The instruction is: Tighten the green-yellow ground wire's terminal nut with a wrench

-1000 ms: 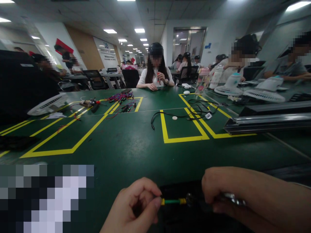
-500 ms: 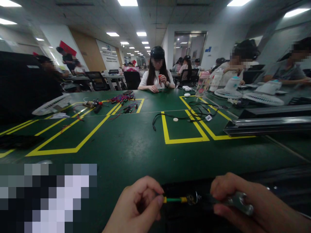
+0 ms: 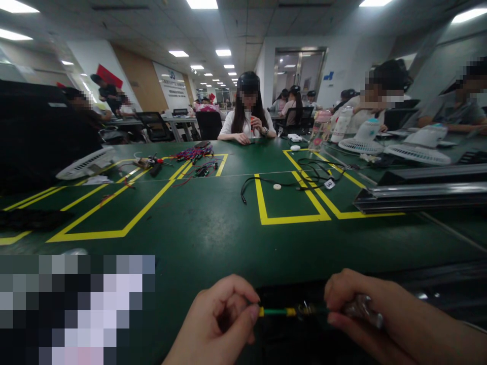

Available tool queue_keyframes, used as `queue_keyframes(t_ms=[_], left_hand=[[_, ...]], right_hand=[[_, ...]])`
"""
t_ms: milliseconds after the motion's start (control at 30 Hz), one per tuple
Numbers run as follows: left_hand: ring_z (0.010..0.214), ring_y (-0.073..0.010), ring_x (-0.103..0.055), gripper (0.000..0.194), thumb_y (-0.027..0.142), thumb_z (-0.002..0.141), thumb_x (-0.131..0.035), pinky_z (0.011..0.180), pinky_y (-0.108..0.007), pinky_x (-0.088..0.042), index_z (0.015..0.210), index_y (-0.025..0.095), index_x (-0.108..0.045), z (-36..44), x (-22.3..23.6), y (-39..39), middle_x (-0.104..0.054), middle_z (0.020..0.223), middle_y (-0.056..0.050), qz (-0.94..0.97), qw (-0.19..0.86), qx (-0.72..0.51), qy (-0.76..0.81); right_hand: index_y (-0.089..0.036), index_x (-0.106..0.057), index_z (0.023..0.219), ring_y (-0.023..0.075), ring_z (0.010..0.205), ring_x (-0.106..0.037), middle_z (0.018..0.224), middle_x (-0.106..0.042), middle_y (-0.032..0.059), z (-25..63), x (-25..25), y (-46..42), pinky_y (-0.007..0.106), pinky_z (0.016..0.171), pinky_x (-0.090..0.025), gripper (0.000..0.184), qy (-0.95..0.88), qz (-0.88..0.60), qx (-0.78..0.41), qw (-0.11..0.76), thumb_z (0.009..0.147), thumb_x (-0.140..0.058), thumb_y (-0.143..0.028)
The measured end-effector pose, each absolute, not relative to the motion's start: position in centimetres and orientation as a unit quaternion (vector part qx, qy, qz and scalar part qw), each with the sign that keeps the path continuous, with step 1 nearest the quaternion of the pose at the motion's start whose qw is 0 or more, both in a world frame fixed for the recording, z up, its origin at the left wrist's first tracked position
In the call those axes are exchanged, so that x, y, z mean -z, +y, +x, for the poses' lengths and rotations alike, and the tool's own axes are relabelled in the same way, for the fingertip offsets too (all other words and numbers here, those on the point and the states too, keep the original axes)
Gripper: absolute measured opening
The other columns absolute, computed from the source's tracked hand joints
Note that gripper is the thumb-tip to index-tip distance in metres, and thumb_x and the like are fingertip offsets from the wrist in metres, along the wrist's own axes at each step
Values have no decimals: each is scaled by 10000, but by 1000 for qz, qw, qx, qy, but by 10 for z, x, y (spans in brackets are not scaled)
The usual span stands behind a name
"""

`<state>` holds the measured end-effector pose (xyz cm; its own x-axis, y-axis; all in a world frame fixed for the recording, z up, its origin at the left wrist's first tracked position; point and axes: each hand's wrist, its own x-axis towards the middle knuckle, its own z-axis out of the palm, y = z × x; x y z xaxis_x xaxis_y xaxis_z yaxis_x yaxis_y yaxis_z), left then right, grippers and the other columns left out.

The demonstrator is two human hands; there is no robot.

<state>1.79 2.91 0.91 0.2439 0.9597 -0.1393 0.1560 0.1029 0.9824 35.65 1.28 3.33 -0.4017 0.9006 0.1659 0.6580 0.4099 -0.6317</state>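
At the bottom edge of the head view my left hand (image 3: 218,322) pinches one end of a short green wire with yellow ends (image 3: 276,312). My right hand (image 3: 371,317) is curled round a shiny metal tool (image 3: 361,308), whose tip meets the wire's other end at a small metal ring. Both hands hover over a black object at the near edge of the green table (image 3: 213,228). What the black object is I cannot make out.
A blurred patch (image 3: 76,309) lies at the near left. Yellow tape boxes mark the table; a black cable (image 3: 289,180) and a white disc (image 3: 277,186) lie mid-table, coloured wires (image 3: 192,152) farther left. Small fans (image 3: 85,163), bottles and metal rails (image 3: 422,195) flank it. Other people sit around.
My view has shifted slightly. The right hand has slid a little left toward the wire, and the tool is more covered by its fingers. The left hand keeps its pinch.
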Motion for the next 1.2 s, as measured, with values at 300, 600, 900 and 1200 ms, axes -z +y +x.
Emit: queue_keyframes(t_ms=[300, 600, 900, 1200], left_hand=[[681, -190, -633, 189, 379, 1035, -1014, 714, -277, -435, 1016, 239, -889, 17, -11, 28, -788, 690, 22, 552, 561, -360, 501], [674, -202, -652, 184, 387, 1011, -1021, 703, -279, -442, 1001, 248, -902, 18, -13, 27, -804, 680, 10, 552, 553, -358, 511], [665, -194, -661, 149, 386, 1023, -1014, 695, -261, -453, 1017, 255, -943, 17, -11, 27, -856, 692, -4, 551, 551, -358, 515], [662, -192, -644, 147, 363, 1035, -1011, 699, -282, -443, 1025, 245, -923, 18, -11, 27, -801, 680, 20, 552, 556, -359, 507]], right_hand=[[-358, -868, 980, 214, 740, -924, 886, -949, -85, 343, -83, 34, 253, 695, -645, 167, -815, -484, -268, 170, 1021, -860, -196], [-316, -793, 889, 215, 660, -907, 849, -935, -88, 339, -93, 44, 227, 592, -591, 338, -862, -442, -228, 102, 873, -885, 9], [-313, -827, 943, 204, 670, -895, 889, -944, -84, 335, -101, 46, 219, 604, -564, 395, -879, -420, -217, 65, 857, -864, 71], [-371, -846, 1073, 226, 717, -825, 887, -862, -43, 377, -79, 29, 261, 680, -682, 242, -784, -506, -278, 228, 1195, -886, -577]])
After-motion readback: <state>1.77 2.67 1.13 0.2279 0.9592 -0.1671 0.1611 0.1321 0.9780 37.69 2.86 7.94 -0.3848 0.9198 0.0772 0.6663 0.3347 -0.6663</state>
